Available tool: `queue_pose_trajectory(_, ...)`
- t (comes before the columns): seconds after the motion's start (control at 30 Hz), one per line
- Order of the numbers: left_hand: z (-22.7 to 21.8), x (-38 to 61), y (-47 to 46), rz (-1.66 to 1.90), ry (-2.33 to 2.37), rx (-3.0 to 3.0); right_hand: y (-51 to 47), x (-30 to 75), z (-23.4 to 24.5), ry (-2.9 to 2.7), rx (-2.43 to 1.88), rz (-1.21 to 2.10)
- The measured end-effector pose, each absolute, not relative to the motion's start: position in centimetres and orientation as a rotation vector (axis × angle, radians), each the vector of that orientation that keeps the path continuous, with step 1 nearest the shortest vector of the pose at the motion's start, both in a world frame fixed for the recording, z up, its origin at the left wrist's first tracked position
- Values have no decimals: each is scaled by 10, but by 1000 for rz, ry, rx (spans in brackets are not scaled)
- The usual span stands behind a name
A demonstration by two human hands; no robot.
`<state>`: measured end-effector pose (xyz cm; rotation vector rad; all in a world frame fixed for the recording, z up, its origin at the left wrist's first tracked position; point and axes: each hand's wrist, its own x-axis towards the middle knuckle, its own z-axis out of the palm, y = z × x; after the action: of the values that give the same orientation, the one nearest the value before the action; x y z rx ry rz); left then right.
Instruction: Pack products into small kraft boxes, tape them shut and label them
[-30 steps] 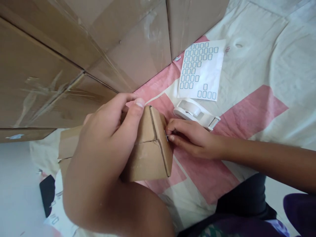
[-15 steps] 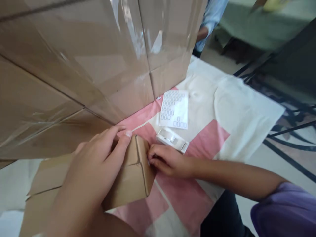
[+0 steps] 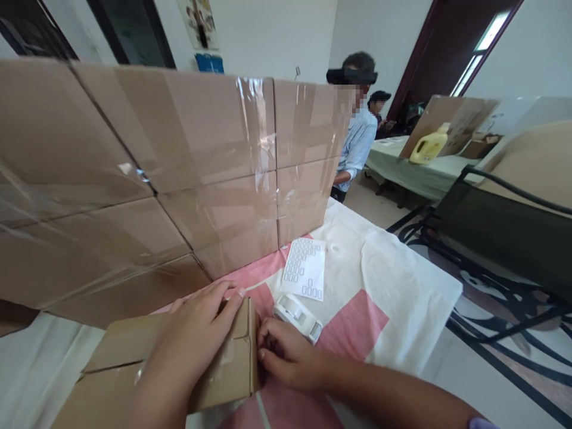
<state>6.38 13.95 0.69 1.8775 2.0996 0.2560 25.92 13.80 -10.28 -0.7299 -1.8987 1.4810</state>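
Observation:
A small brown cardboard box [image 3: 134, 369] lies on the pink and white cloth [image 3: 393, 286] in front of me. My left hand [image 3: 192, 333] rests flat on its top, fingers stretched toward the right edge. At the box's right end face, my right hand [image 3: 286, 351] has its fingers curled and pinched against the cardboard; what they pinch is too small to make out. A white tape dispenser [image 3: 297, 316] sits just beyond my right hand. A white sticker sheet [image 3: 304, 268] with blue-outlined squares lies behind it.
A wall of big taped cardboard boxes [image 3: 170, 173] stands close behind the small box. A person in a light blue shirt [image 3: 357, 143] stands past it. To the right are a dark chair [image 3: 504, 238] and a table holding a yellow jug [image 3: 429, 146].
The view has lifted from looking down at the box to looking across the room. Both hands stay on the small box, which now lies flatter.

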Motion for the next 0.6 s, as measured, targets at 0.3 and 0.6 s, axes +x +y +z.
queue_pose_trajectory(0.3, 15, 71, 135, 234, 2111, 1894, 139, 257, -111, -1950, -748, 1286)
queue_pose_trajectory(0.6, 12, 76, 131, 287, 2160, 1947, 143, 254, -112, -1936, -745, 1410)
